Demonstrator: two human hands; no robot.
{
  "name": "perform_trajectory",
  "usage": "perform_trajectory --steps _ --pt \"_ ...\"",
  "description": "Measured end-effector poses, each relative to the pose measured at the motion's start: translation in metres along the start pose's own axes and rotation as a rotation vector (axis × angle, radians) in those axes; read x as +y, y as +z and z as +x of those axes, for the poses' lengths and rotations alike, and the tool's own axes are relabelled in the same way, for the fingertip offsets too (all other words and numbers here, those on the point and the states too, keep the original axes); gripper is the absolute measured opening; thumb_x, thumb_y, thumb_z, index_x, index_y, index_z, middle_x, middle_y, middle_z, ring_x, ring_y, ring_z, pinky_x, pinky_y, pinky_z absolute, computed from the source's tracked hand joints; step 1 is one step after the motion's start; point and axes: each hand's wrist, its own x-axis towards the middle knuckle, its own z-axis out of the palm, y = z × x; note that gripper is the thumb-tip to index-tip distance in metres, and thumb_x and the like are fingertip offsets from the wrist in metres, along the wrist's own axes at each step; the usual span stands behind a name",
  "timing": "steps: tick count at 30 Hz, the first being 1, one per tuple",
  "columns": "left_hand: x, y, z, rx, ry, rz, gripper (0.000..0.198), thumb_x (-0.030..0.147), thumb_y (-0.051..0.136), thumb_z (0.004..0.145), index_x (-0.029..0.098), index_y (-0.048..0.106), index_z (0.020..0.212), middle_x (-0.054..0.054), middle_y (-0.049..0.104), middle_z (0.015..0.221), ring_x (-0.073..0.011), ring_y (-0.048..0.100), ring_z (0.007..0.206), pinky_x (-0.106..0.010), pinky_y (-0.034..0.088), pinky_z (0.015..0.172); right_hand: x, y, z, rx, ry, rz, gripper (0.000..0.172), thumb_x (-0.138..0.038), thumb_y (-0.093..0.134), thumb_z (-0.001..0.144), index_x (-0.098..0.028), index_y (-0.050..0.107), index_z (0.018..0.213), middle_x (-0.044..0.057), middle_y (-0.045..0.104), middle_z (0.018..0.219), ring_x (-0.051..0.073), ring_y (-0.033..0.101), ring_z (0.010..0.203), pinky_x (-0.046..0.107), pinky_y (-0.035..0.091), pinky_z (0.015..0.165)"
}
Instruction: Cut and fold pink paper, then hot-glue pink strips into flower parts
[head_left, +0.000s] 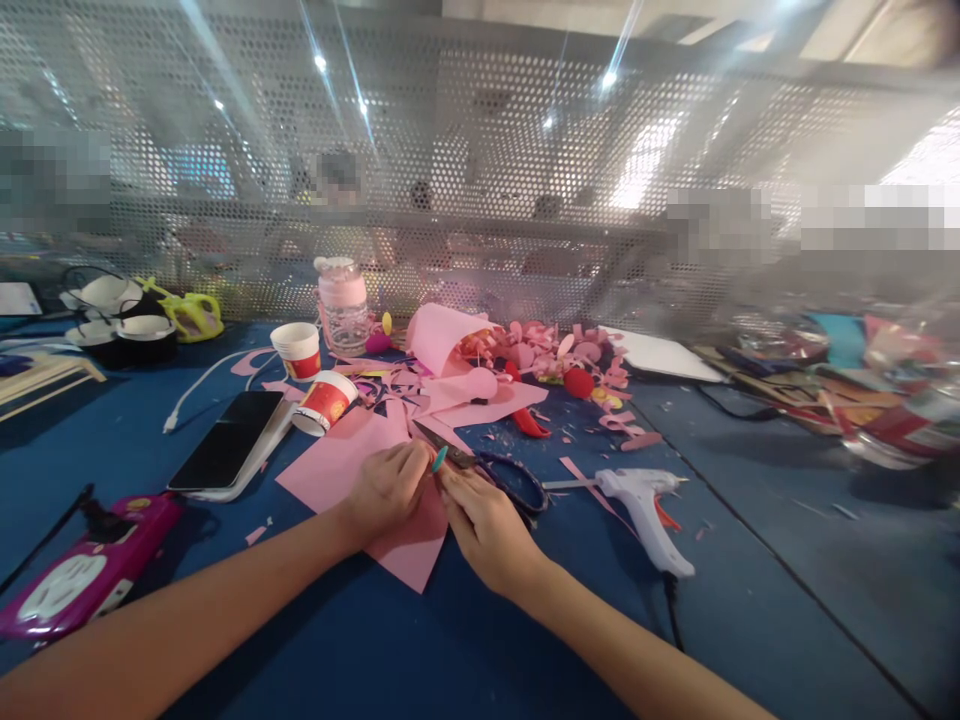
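My left hand [386, 488] rests with curled fingers on a pink paper sheet [341, 468] lying on the blue table [465, 650]. My right hand [484, 525] is beside it. Both hands pinch a small teal piece [439, 459] between their fingertips. A pair of dark scissors [487, 470] lies just behind my right hand, blades pointing left. A white glue gun [646, 503] lies to the right of my right hand, apart from it.
A black phone [227, 452] and a magenta power strip [82, 570] lie at left. Two paper cups [311, 375] and a pink-lidded jar [343, 303] stand behind, with pink paper scraps [540, 365]. A perforated metal screen [480, 180] closes the back. Coloured clutter fills the far right.
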Motion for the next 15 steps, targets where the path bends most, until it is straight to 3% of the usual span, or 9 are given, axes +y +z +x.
perform_trajectory --steps 6,15 --pt "0.0005 0.0003 0.0 0.008 0.092 0.109 0.02 0.01 0.037 0.084 0.019 0.039 0.066 0.0 0.047 0.056 -0.0137 0.046 0.051 -0.025 0.035 0.048 -0.0013 -0.0032 -0.0013 0.02 -0.055 0.002 0.034 -0.013 0.034 0.086 -0.014 0.055 0.112 0.011 0.065 0.098 0.02 0.059 0.092 0.034 0.05 0.08" --pt "-0.0008 -0.0001 -0.0002 0.041 0.053 0.064 0.02 0.01 0.035 0.084 0.02 0.037 0.066 0.0 0.045 0.055 -0.014 0.044 0.051 -0.025 0.033 0.048 -0.0002 -0.004 -0.0009 -0.015 -0.024 -0.003 0.036 -0.013 0.034 0.086 -0.012 0.052 0.117 0.012 0.065 0.1 0.02 0.058 0.096 0.034 0.049 0.082"
